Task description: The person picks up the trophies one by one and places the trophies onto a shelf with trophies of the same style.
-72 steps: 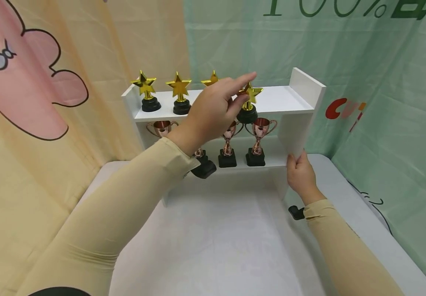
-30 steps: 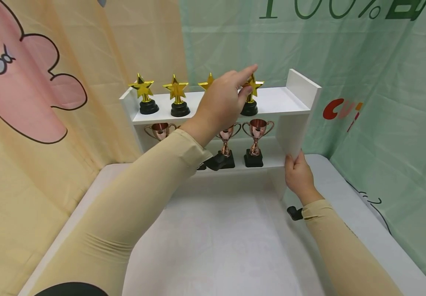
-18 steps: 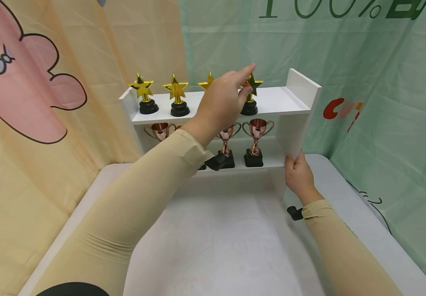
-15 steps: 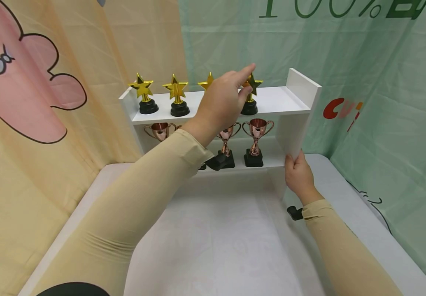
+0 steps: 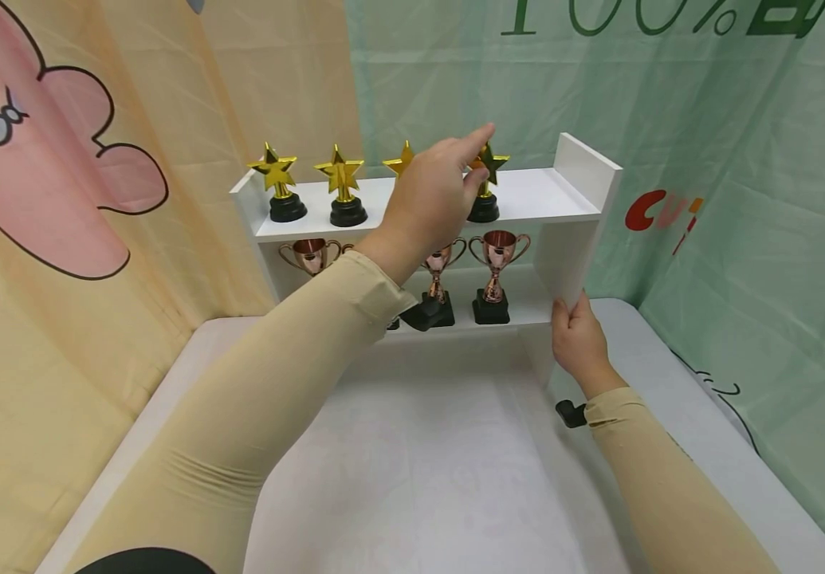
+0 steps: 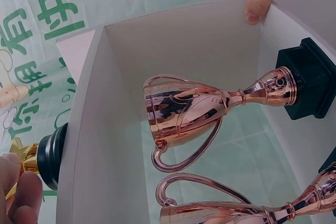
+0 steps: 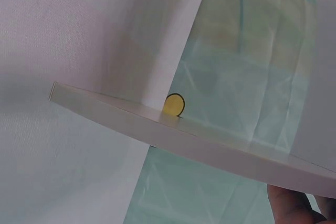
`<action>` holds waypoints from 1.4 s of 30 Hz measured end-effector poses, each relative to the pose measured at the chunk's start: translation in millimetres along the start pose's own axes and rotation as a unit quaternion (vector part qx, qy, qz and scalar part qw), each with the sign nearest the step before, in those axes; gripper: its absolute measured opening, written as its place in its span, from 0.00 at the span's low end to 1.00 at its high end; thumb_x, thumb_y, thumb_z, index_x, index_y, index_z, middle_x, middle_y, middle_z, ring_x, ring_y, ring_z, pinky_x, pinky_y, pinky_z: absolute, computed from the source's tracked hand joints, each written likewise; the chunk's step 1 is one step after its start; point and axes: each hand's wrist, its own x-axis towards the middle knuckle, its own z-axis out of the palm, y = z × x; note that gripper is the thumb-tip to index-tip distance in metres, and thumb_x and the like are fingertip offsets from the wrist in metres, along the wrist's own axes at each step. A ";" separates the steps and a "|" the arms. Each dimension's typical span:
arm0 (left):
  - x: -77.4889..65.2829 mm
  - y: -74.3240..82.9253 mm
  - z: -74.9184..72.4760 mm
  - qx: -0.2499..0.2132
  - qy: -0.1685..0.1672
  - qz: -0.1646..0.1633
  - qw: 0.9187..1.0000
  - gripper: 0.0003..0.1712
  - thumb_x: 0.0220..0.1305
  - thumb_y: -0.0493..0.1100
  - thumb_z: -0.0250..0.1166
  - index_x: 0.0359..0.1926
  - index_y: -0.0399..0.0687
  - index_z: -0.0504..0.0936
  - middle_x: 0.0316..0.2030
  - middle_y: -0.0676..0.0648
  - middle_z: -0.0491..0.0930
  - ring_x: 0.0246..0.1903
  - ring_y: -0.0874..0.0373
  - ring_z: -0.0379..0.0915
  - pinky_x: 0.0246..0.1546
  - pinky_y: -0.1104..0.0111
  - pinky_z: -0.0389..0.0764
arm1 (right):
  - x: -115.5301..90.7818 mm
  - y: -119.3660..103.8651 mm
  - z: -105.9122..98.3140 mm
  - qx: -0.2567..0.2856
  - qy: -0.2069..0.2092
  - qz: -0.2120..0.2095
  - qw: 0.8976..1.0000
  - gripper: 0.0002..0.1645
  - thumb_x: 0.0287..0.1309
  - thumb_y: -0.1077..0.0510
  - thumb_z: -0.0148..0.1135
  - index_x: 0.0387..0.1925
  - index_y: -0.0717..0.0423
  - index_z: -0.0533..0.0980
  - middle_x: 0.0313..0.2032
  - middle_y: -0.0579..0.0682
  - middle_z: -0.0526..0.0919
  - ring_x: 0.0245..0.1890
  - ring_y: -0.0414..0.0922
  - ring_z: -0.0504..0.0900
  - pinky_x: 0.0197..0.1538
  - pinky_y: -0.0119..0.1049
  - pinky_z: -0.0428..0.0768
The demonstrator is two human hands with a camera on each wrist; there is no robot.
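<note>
A gold star trophy [image 5: 485, 209] with a black round base stands upright on the top board of a white shelf unit [image 5: 534, 195], toward its right. My left hand [image 5: 426, 195] pinches the star between thumb and fingers; in the left wrist view the fingertips [image 6: 29, 195] are on the gold part and the base sits against the board. My right hand [image 5: 583, 343] grips the front edge of the unit's right side panel, thumb inside. In the right wrist view, fingers [image 7: 291, 203] show at the panel's edge [image 7: 173, 137]. Three more star trophies [image 5: 341, 179] stand leftward, one mostly behind my hand.
Copper two-handled cup trophies [image 5: 500, 251] on black square bases line the lower board, some hidden by my left arm. The unit stands on a white-covered table [image 5: 412, 454]. Printed curtains [image 5: 728, 175] hang behind and beside it.
My left hand has moved the star trophy from the top board's front edge back onto the board, where both have since stayed still. The right hand keeps its place on the side panel.
</note>
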 end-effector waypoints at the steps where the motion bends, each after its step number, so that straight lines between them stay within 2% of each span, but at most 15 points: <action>1: 0.1 0.1 0.1 -0.001 0.000 -0.001 1.000 0.33 0.82 0.49 0.56 0.83 0.63 0.59 0.70 0.52 0.77 0.55 0.60 0.80 0.54 0.72 0.80 | 0.1 0.1 -0.1 0.001 -0.001 0.000 1.000 0.32 0.85 0.47 0.37 0.77 0.60 0.58 0.67 0.73 0.74 0.69 0.71 0.73 0.68 0.73 0.70; 14: 0.0 1.0 -0.2 -0.009 -0.008 -0.014 1.000 0.34 0.82 0.49 0.55 0.83 0.65 0.58 0.71 0.52 0.76 0.53 0.59 0.81 0.52 0.70 0.81 | -1.6 -1.3 -0.6 0.008 -0.003 -0.007 1.000 0.31 0.85 0.47 0.37 0.78 0.60 0.57 0.67 0.72 0.73 0.69 0.71 0.72 0.69 0.73 0.68; 22: 0.5 0.5 -0.1 -0.011 -0.008 -0.015 1.000 0.34 0.82 0.49 0.56 0.83 0.65 0.58 0.72 0.53 0.75 0.56 0.60 0.81 0.54 0.70 0.81 | -1.5 -1.5 -1.0 0.009 -0.005 -0.002 1.000 0.32 0.85 0.47 0.36 0.78 0.61 0.57 0.68 0.72 0.72 0.69 0.71 0.71 0.70 0.72 0.68; 30: 1.6 -0.3 1.3 -0.008 -0.004 -0.014 1.000 0.34 0.82 0.49 0.56 0.83 0.65 0.58 0.72 0.52 0.76 0.55 0.60 0.81 0.52 0.70 0.81 | -1.7 0.0 -0.2 0.009 -0.003 -0.001 1.000 0.32 0.85 0.47 0.37 0.78 0.60 0.57 0.68 0.72 0.72 0.69 0.71 0.72 0.70 0.73 0.67; 42: 1.4 -0.4 1.8 -0.011 -0.001 -0.016 1.000 0.35 0.82 0.49 0.56 0.83 0.65 0.57 0.75 0.54 0.72 0.59 0.60 0.81 0.54 0.71 0.81 | -2.3 -1.6 -0.5 0.008 -0.002 0.006 1.000 0.31 0.85 0.47 0.38 0.77 0.59 0.58 0.68 0.72 0.73 0.69 0.70 0.72 0.69 0.72 0.68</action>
